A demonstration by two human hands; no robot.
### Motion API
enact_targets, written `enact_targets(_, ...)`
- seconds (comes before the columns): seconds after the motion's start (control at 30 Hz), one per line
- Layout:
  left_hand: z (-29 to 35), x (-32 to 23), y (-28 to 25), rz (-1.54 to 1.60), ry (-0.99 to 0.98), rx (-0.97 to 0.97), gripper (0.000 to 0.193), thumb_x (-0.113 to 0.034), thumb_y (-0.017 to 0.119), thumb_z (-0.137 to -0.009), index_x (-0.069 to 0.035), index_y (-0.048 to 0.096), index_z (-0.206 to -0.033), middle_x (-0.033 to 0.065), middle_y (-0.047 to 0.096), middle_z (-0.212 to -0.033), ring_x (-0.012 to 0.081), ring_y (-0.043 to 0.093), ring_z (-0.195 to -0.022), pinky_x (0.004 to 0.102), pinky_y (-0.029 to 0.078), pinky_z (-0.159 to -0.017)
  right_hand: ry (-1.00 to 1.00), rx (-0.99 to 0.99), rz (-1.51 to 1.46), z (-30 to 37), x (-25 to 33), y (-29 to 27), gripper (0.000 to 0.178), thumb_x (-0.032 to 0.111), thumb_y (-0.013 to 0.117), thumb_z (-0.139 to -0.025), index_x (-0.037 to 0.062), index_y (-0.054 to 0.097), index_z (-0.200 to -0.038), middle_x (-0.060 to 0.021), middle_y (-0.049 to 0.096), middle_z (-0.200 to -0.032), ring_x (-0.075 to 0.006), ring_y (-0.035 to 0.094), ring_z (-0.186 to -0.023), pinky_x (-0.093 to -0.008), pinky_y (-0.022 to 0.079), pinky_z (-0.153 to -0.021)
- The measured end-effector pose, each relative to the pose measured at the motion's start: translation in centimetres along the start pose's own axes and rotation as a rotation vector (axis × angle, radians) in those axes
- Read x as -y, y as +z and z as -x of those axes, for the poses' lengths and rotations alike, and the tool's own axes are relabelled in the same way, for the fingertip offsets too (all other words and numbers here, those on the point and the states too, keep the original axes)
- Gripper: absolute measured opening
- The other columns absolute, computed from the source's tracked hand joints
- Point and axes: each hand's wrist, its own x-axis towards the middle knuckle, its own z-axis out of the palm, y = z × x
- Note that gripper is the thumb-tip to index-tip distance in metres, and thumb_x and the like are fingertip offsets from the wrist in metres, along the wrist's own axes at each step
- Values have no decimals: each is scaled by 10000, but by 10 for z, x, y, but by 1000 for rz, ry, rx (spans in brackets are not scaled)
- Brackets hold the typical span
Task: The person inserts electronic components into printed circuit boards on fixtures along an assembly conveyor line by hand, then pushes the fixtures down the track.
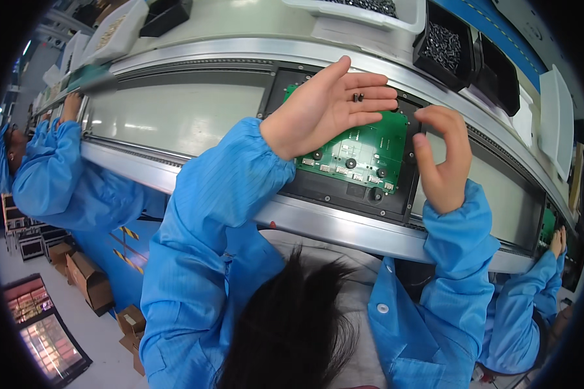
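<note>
My left hand (321, 110) is held palm up over a green circuit board (377, 146), its fingers stretched out flat. A few tiny black parts (357, 98) lie loose on those fingers; their exact kind is too small to tell. The board sits in a black carrier (344, 200) and bears several round black pieces along its near side. Part of the board's left side is hidden by my left hand and wrist. Beside the carrier's right edge is my right hand (446, 159), fingers curved and thumb apart, with nothing visible between them.
The carrier rests between metal conveyor rails (344, 223). Beyond the far rail stand a black bin of small dark parts (440, 50), another black bin (498, 74) and a white tray (396, 14). Co-workers in blue sleeves are at the left (65, 178) and right (519, 318).
</note>
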Motion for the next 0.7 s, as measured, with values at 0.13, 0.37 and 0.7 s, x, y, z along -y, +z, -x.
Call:
enact_targets(0.13,4,18,-1,39,-46,14,646,-458,260,-1005,76,399,-1342,210,533,-1221,255,555,-1108,343,428,-993,-150,102,109,2,18,8,242,24,654,-711,73,654,-948,-74,590,-1102,-239,546,-952,-350,401,-880)
enact_targets(0.37,11,31,5,-2,-67,90,655,-465,284,-993,82,399,-1336,221,534,-1227,259,560,-1113,340,432,-985,-263,112,291,0,16,20,213,74,697,-672,87,675,-884,-49,611,-1056,-230,557,-923,-349,390,-878)
enact_targets(0.7,2,37,32,166,-12,77,338,-289,402,-963,15,543,-919,48,573,-745,132,472,-584,253,426,-539,-211,254,330,4,13,-3,250,-60,649,-767,25,653,-1001,-98,592,-1147,-230,576,-974,-305,474,-839)
